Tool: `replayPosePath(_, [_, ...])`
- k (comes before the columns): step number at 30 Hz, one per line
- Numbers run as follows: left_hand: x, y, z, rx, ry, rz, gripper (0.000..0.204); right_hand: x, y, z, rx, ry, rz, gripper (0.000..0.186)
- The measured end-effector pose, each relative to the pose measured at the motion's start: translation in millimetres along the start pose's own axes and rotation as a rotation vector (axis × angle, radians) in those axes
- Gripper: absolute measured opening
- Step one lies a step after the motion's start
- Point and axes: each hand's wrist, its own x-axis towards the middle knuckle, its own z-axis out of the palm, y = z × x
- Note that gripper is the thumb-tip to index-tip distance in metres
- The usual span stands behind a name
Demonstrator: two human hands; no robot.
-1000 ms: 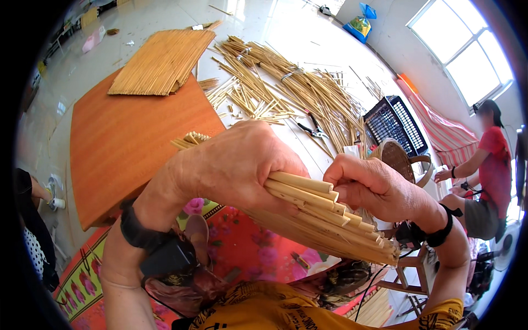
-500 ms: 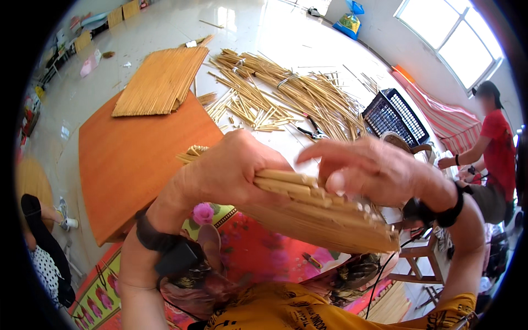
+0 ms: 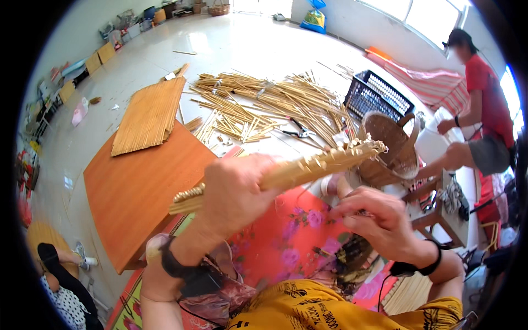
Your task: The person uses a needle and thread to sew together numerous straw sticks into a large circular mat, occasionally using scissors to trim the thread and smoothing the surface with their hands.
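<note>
Bundle (image 3: 324, 165) clasped in left hand (image 3: 236, 192); right hand (image 3: 379, 220) apart from it, half-curled; contents cannot be determined.

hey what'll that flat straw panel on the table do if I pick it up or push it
The straw panel is probably fairly stiff lengthwise, as its stalks run straight and side by side. It's likely light, being thin stalks. Pushed farther out, it might tip, since one end seems to overhang the table.

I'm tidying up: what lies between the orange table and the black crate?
The head view shows stalks and shears between the table and the crate.
</note>
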Motion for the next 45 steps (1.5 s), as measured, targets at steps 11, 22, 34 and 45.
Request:
replayPosePath(11, [-100, 71, 67, 0.208, -0.221, 0.155, 0.030, -103, 43, 117, 1.649, 0.465, 0.786, 0.035])
replayPosePath(22, [-97, 83, 77, 0.258, -0.281, 0.188, 0.031, -135, 49, 123, 0.821, 0.276, 0.736, 0.042])
replayPosePath(34, [-90, 78, 76, 0.247, -0.296, 0.212, 0.032, -154, 65, 126, 0.248, 0.110, 0.291, 0.040])
replayPosePath(45, [-91, 75, 73, 0.241, -0.273, 0.208, 0.035, -126, 48, 95, 0.980, 0.066, 0.752, 0.033])
